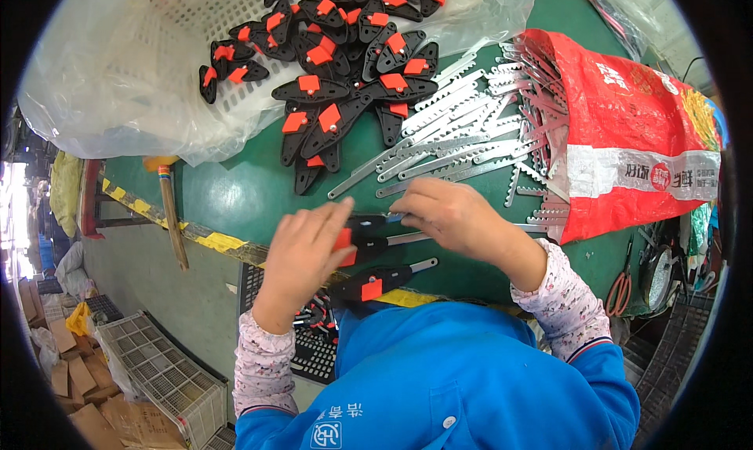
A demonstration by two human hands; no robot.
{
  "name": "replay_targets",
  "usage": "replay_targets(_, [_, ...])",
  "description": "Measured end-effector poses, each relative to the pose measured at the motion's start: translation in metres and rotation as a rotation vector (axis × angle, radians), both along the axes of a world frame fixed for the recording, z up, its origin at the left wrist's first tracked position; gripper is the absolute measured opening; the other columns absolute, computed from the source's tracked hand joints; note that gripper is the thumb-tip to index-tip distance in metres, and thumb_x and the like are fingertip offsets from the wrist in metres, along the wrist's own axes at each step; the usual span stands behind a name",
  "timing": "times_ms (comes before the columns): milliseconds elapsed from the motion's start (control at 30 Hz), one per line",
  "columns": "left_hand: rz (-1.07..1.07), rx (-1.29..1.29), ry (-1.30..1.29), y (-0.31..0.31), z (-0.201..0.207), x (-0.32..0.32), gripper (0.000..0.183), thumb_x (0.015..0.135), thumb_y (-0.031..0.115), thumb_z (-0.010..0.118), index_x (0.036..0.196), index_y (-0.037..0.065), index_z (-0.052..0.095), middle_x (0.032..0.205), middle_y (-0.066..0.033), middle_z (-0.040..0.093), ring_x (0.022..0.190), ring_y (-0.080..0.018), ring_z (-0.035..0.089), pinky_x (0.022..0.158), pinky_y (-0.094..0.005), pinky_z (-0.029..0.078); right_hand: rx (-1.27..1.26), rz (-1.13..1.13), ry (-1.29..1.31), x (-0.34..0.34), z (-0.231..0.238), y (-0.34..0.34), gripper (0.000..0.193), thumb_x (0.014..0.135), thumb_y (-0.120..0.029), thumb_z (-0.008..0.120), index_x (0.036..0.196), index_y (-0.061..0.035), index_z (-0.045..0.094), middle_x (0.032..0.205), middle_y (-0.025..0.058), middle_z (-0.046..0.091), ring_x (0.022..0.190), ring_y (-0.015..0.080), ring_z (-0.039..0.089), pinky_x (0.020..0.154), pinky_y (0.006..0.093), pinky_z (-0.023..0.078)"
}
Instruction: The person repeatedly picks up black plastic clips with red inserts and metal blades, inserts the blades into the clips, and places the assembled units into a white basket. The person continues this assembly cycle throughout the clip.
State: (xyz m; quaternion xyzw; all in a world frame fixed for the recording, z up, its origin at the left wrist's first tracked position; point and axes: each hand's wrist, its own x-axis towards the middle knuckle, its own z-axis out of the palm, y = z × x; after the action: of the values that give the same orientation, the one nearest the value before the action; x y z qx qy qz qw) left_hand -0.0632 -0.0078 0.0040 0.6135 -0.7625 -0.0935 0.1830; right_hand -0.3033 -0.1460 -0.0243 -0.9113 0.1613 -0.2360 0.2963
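My left hand (304, 248), slightly blurred, has its thumb and fingers around the red-tabbed end of a black plastic part (367, 224). My right hand (447, 215) pinches a thin metal strip at that part's right end; the fingers hide most of the strip. Just nearer lies another black part with a metal strip (406, 237) sticking out to the right, partly under my hands. Closest to me, a black part (353, 284) with a red tab (372, 290) and a protruding strip rests at the table edge.
Black parts with red tabs (329, 118) are heaped at the back, by a plastic-lined white basket (180, 27). Notched metal strips (447, 148) spill from a red bag (604, 136). A wooden-handled tool (169, 215) leans at the left edge; scissors (620, 289) are at right.
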Motion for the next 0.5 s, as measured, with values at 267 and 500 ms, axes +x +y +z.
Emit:
replay_targets(267, [-0.076,0.013,0.117,-0.005,-0.001,-0.01,0.067,0.079,0.017,0.086,0.139,0.001,0.062,0.122,-0.0156,0.068,0.106,-0.0356,0.066,0.089,-0.0438,0.056,-0.095,-0.171,0.095,-0.004,-0.005,0.013,0.032,0.081,-0.03,0.084,0.091,-0.0087,0.063,0.083,0.0079,0.061,0.075,0.0301,0.068,0.061,0.0418,0.055])
replay_targets(500, [-0.083,0.07,0.053,-0.002,-0.021,-0.02,0.062,0.076,0.027,0.088,0.129,0.005,0.066,0.114,-0.0108,0.063,0.103,-0.0317,0.063,0.093,-0.0418,0.05,-0.017,-0.141,0.018,-0.005,-0.015,0.016,0.027,0.081,-0.022,0.082,0.099,-0.007,0.069,0.093,0.0099,0.061,0.088,0.0301,0.066,0.074,0.0423,0.056])
